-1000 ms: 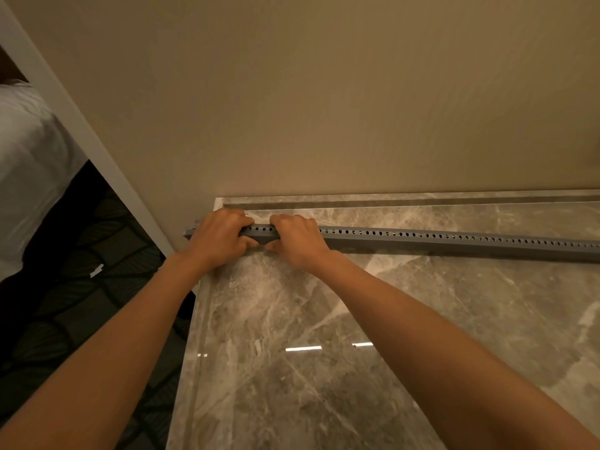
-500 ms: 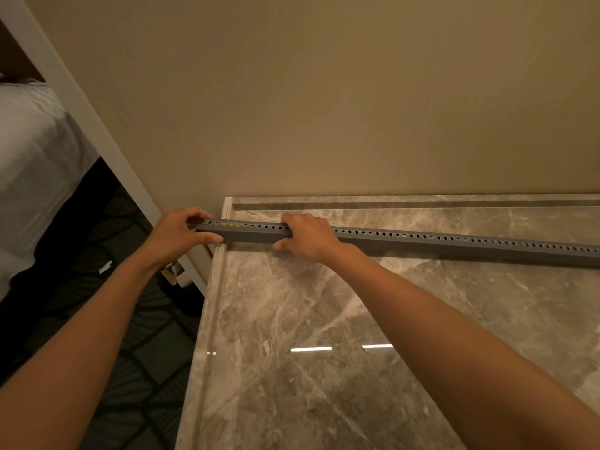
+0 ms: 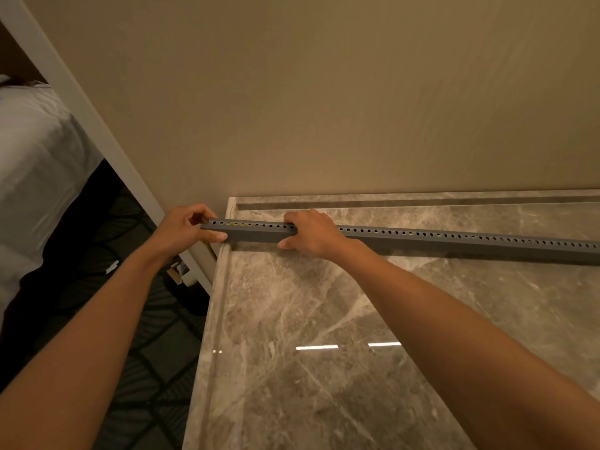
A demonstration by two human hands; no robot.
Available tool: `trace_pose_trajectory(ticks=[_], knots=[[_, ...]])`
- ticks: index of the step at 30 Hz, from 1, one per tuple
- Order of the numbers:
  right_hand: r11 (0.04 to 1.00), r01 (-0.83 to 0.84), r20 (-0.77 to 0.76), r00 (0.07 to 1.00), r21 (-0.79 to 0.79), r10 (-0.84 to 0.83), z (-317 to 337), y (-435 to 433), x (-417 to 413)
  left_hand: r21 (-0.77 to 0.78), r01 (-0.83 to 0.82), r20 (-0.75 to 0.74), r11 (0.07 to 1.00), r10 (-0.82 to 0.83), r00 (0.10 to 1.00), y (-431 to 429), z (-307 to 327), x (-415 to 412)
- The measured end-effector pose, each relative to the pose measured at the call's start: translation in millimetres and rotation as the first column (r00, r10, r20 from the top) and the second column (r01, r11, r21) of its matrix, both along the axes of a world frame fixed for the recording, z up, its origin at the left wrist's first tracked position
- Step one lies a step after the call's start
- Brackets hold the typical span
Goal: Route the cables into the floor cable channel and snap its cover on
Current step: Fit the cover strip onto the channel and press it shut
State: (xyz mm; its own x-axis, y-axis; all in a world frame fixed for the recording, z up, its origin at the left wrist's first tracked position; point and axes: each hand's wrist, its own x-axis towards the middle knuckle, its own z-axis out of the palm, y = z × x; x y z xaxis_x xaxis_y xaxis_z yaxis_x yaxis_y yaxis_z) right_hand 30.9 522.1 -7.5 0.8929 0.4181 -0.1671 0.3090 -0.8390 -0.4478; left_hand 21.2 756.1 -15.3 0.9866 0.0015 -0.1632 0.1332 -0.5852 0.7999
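Both hands clamped on grey cable channel [image 3: 422, 240] at marble floor [image 3: 324, 319] left edge: left hand [image 3: 185, 230] at its end, right hand [image 3: 311, 233] beside; yellow shows through holes.

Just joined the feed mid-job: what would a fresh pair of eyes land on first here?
First, the long grey channel with its row of holes, running along the marble floor near the beige wall. Both hands grip its left end: the left hand at the very tip, which overhangs the marble's edge, and the right hand just beside it. A dark patterned carpet lies to the left.
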Motion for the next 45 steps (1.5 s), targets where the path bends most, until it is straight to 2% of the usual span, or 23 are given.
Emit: trace_pose_trajectory(ticks=[5,10,18,25,27,30,34,36,37,39,42,45], knots=[[0.999,-0.011,-0.034,0.999,-0.031,0.01,1,1,4,0.042,0.049,-0.011,0.998,-0.048,0.999,1,4,2],[0.998,-0.054,0.069,0.996,0.028,0.052,1,32,-1,0.004,0.091,0.005,0.996,-0.091,0.996,-2,5,-4],[0.993,-0.111,0.171,0.978,-0.041,0.116,0,51,2,-0.01,0.032,0.09,0.999,-0.031,0.995,-5,-1,-5],[0.997,-0.083,0.109,0.991,-0.007,0.083,-1,50,5,0.029,0.026,0.069,0.999,-0.028,0.997,-8,2,-2],[0.995,-0.101,0.124,0.987,-0.027,0.104,-1,47,3,0.174,0.034,0.082,0.984,-0.049,0.995,-12,5,-3],[0.99,-0.136,0.146,0.979,-0.039,0.14,-2,30,0,0.539,0.027,0.222,0.842,-0.173,0.96,-28,1,-11],[0.997,-0.078,0.142,0.987,-0.002,0.077,-1,-23,-9,0.733,0.046,0.323,0.679,-0.407,0.854,-82,-5,-25],[0.997,-0.062,0.181,0.981,-0.054,0.071,-2,-55,-14,0.807,-0.005,0.371,0.591,-0.5,0.782,-107,-5,-25],[0.995,-0.041,0.209,0.976,-0.089,0.059,-3,-71,-16,0.817,-0.003,0.364,0.577,-0.512,0.778,-115,-4,-24],[0.988,0.032,0.271,0.963,-0.154,0.011,-6,-101,-18,0.808,0.047,0.292,0.587,-0.469,0.833,-124,1,-17],[0.959,0.155,0.306,0.949,-0.236,-0.078,-13,-134,-21,0.798,0.164,0.043,0.579,-0.326,0.944,-132,12,1],[0.928,0.223,0.286,0.949,-0.298,-0.136,-23,-160,-27,0.784,0.285,-0.189,0.552,-0.225,0.956,-148,27,12]])
